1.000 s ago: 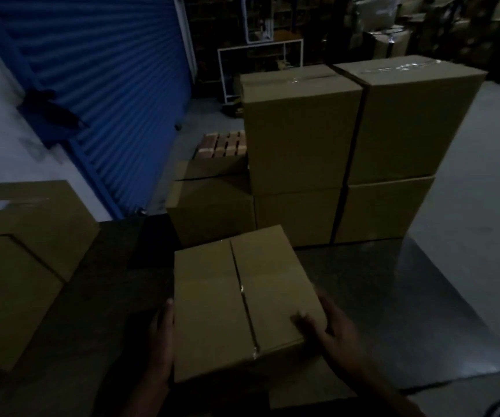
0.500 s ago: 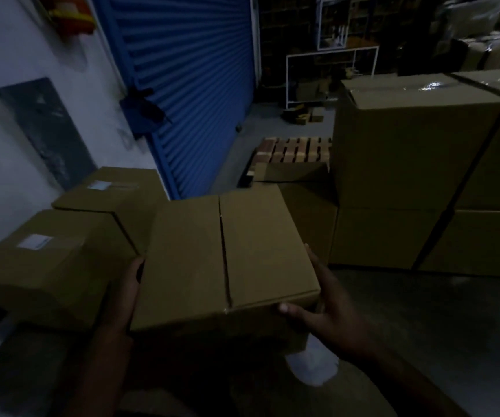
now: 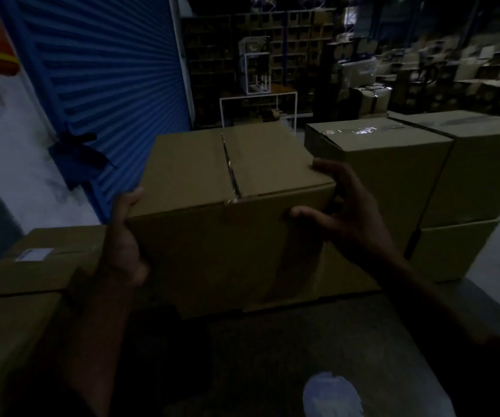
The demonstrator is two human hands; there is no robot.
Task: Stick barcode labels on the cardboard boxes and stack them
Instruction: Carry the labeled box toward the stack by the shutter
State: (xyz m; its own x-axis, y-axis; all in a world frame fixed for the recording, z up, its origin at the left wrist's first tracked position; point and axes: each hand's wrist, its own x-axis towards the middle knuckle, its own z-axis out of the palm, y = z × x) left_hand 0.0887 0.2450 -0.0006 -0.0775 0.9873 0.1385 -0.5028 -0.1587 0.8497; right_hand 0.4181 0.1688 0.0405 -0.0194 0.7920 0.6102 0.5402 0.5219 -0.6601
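I held the box (image 3: 230,212) mid-frame, left hand (image 3: 122,248) and right hand (image 3: 345,215) gripping its sides (fingers curled). A labelled box (image 3: 41,260) sat lower left.

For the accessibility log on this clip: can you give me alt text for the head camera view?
Two bare hands, left hand and right hand, hold a plain cardboard box by its sides in a dim warehouse. Stacked boxes stand to the right, a labelled box lower left, a blue roller shutter behind.

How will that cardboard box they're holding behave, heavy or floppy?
The cardboard box probably stays stiff: its edges look straight between the left hand and right hand. Likely fairly light, since side grips alone carry it. Plain cardboard might slip.
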